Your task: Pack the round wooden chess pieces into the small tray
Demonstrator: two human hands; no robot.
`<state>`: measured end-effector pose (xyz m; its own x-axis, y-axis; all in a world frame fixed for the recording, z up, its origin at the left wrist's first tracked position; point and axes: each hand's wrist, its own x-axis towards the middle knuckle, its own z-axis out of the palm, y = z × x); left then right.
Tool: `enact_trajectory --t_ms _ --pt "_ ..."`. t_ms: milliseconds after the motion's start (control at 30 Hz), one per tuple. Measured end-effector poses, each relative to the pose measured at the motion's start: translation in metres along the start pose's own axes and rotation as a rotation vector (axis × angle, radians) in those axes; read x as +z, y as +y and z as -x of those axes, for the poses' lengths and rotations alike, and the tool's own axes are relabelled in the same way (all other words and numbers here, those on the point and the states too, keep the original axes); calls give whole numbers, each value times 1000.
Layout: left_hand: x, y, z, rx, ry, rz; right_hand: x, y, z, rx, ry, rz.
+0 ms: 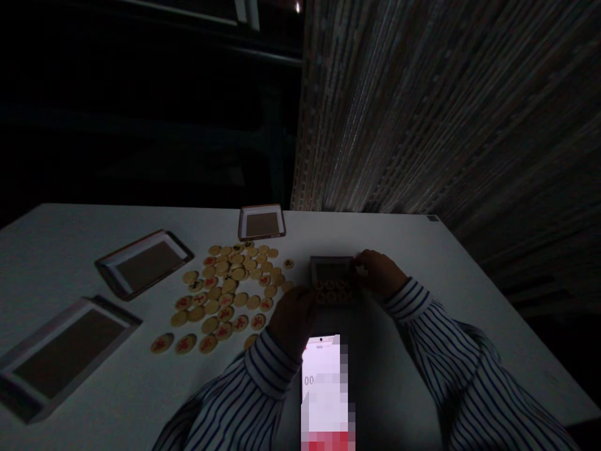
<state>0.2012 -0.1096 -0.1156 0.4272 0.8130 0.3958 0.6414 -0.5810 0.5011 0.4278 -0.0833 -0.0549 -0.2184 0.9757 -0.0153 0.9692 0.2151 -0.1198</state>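
A small open box (331, 259) lies in shadow, with xiangqi pieces (332, 297) set in rows in its near part. My right hand (379, 272) is at the box's right side, its fingers curled and closed on the edge. At the left side of the box is my left hand (293, 316), its fingers bent inward; darkness hides what they hold, if anything. Left of that hand, many loose round wooden xiangqi pieces (230, 286) are spread and partly piled. Some show red or black characters, others are blank side up.
Three more open shallow boxes stand on the white table (451, 351): one at the back (261, 224), one at the left (153, 262) and a larger one (70, 351) at the near left. A lit phone (322, 388) lies between my forearms. A striped curtain (399, 113) hangs behind.
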Motion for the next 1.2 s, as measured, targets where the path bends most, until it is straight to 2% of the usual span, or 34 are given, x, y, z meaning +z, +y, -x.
enact_trajectory --t_ms 500,767,1200 --pt "0 -2 1 12 34 4 -4 1 -10 -21 -155 91" --pt "-3 2 -1 -6 23 16 -6 2 -8 -35 -127 102" --pt "1 -2 -1 1 -9 29 -8 -2 -8 -26 -163 151"
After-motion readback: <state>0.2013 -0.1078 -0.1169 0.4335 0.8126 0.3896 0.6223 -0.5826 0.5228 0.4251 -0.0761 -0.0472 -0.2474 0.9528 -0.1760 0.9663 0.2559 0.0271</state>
